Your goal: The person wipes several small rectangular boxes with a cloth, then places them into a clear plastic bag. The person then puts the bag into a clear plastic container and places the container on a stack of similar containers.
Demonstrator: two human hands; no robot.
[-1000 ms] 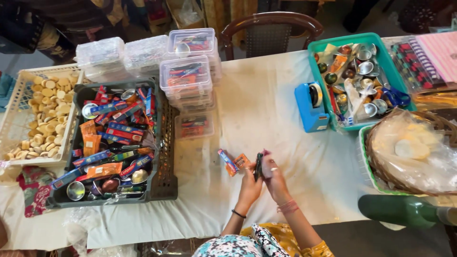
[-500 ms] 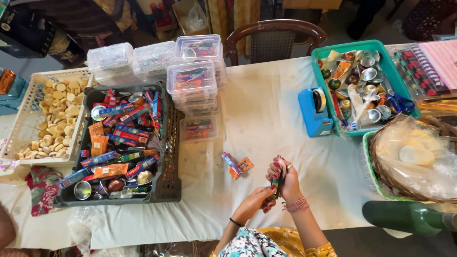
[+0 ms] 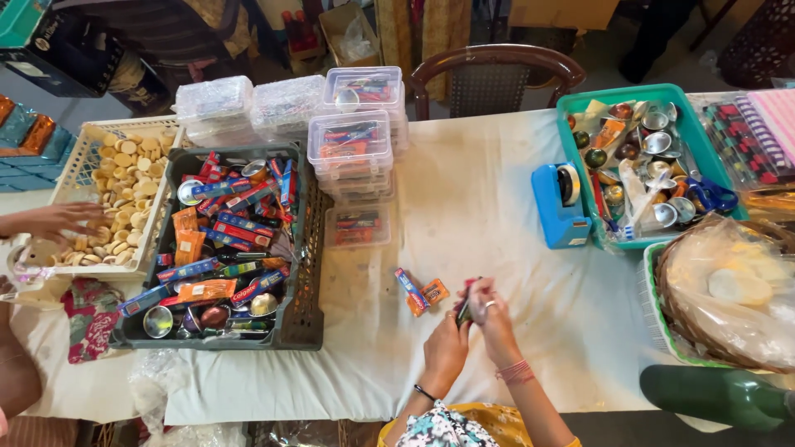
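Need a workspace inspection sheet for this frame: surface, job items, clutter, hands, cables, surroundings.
Surface: table under white cloth.
Job's things: small dark item held between both hands; small packets on the cloth beside them.
Clutter: dark crate of tubes and tins, stacked clear boxes, teal tray, blue tape dispenser.
Hands: left hand and right hand grip the item.
Cables: nothing seen.
Surroundings: wooden chair; another person's hand at the white basket.

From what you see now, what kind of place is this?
Probably a packing table for small gift kits, perhaps at a home or community hall: stacked clear boxes already filled, a crate of toothpaste and sachets, and a teal tray of small metal bowls.
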